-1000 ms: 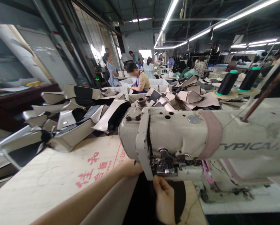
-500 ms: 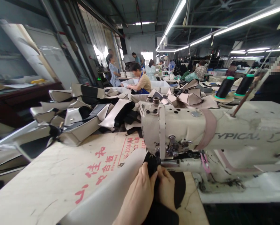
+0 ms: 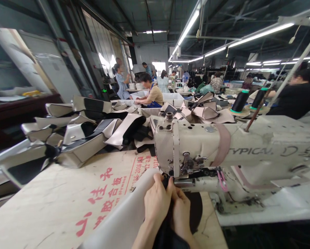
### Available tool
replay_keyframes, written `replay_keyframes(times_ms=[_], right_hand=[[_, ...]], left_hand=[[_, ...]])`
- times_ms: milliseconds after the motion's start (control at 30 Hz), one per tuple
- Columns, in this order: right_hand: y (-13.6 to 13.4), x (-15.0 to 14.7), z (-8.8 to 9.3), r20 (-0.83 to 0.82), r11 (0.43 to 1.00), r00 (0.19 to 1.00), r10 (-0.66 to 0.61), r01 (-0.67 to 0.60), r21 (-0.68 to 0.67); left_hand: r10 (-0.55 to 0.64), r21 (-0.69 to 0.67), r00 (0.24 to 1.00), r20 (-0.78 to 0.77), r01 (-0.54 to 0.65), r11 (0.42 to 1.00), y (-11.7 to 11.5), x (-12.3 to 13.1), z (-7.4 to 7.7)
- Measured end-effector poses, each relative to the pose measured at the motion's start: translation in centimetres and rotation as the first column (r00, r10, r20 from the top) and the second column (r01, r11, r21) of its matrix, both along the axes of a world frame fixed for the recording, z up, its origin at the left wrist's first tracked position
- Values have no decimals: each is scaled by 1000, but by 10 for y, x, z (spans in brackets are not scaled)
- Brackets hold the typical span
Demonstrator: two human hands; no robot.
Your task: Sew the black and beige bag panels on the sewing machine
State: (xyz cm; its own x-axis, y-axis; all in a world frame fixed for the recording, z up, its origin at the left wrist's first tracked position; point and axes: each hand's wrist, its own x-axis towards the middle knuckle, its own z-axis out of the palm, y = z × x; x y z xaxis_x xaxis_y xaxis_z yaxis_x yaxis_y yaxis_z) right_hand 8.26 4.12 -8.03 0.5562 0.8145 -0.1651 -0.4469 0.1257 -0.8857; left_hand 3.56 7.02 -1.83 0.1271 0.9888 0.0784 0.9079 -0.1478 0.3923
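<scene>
In the head view, a pale leather-like bag piece [image 3: 122, 214] with black fabric [image 3: 163, 237] bends up from the plywood board beside the sewing machine [image 3: 193, 138]. My left hand [image 3: 157, 199] is closed on it, its fingers pinching the edge just below the machine's needle area. Right against it, my right hand [image 3: 180, 207] also grips the black fabric, thumb and fingers pressed together. The fingertips of both hands nearly meet. The needle and the edge under it are hidden. A small metal fitting [image 3: 132, 189] shows on the pale side.
The plywood board [image 3: 66, 193] with red lettering lies left of the machine. Beyond it are piled several beige and black bag pieces [image 3: 84, 145]. Two black thread spools [image 3: 240, 101] stand behind the machine. A seated co-worker [image 3: 153, 93] bends over white bins; others work further back.
The camera view has shifted slightly right. My left hand has its fingers more bent and closer to the right hand; the pale piece stands more upright beside it.
</scene>
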Motion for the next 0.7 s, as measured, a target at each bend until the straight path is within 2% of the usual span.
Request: replay_keyframes(times_ms=[100, 200, 467, 700], right_hand=[[1, -1, 0, -139, 999, 990, 36, -40, -29], [2, -2, 1, -207, 998, 978, 29, -41, -52], [2, 1, 17, -250, 999, 968, 15, -26, -42], [-2, 4, 20, -239, 997, 971, 20, -38, -71]], left_hand=[[-32, -15, 992, 123, 34, 999, 5, -8, -4], [-47, -39, 981, 190, 56, 998, 10, -12, -6], [-104, -42, 980, 171, 112, 993, 16, -14, 0], [-52, -61, 979, 199, 65, 996, 18, -13, -6]])
